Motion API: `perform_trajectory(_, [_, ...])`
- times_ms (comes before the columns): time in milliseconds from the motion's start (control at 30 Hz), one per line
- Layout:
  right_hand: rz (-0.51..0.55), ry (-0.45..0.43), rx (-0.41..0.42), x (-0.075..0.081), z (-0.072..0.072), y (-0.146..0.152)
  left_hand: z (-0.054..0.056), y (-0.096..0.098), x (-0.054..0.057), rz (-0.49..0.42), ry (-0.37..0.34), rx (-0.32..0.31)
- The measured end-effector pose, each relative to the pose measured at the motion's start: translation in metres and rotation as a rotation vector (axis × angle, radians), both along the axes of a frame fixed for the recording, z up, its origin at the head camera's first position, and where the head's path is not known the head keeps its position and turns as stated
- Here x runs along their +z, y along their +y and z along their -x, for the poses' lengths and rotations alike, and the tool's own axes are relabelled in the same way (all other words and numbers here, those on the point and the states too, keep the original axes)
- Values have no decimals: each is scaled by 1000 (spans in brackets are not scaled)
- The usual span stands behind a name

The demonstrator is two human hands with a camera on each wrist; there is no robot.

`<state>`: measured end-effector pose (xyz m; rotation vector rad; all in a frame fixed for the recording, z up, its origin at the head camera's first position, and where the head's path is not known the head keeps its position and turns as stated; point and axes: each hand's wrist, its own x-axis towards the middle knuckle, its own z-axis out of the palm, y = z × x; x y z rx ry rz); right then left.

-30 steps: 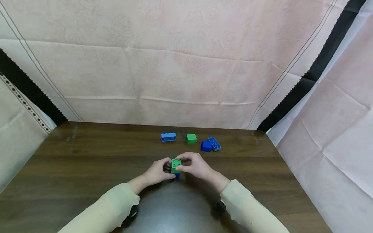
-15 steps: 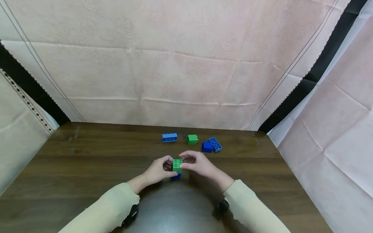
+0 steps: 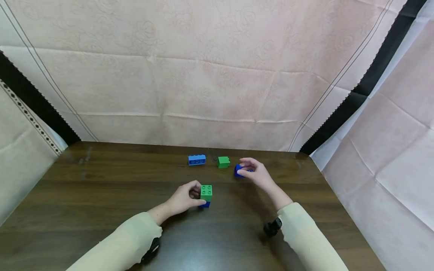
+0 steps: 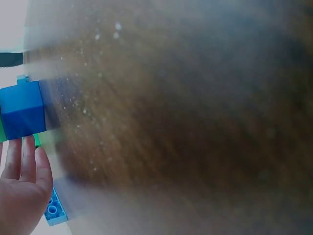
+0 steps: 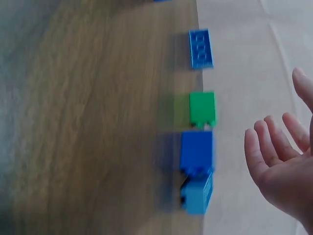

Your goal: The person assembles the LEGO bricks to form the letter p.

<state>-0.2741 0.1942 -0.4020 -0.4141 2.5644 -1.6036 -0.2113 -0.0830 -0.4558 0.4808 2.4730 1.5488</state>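
In the head view my left hand [image 3: 183,197] holds a small stack at the table's middle, thumb in front and fingers behind its left side. A green toy brick [image 3: 206,191] with studs up tops the stack, above a blue brick [image 3: 205,205]. The left wrist view has that blue brick [image 4: 23,111] just above my fingertips. Farther right, my right hand [image 3: 258,176] hovers over a dark blue brick [image 3: 237,171], thumb and fingers parted. The right wrist view shows these fingers apart from the dark blue brick [image 5: 196,151] and the lighter blue one [image 5: 196,196] against it.
Toward the table's back edge lie a blue brick [image 3: 196,160] on its side and a green brick [image 3: 223,162]. A pale patterned cloth [image 3: 190,86] hangs behind the brown wooden table [image 3: 118,180].
My right hand has let go of the stack and moved right and away to the two blue bricks. My left hand stays at the stack.
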Motion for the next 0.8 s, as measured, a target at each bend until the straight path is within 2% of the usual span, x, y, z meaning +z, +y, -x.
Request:
perform_trajectory(267, [114,-153,-154,-14,17,26,0,0,0,0,-4,0])
perform_trajectory(367, [125,-182,-205,-18,20,34,-1,0,0,-3,-8,-4])
perform_trajectory(467, [120,-196,-255,-22,24,39,0,0,0,-5,-10,-6])
perform_trajectory(800, [44,-261,-344,-38,31,43,1,0,-1,6,-16,1])
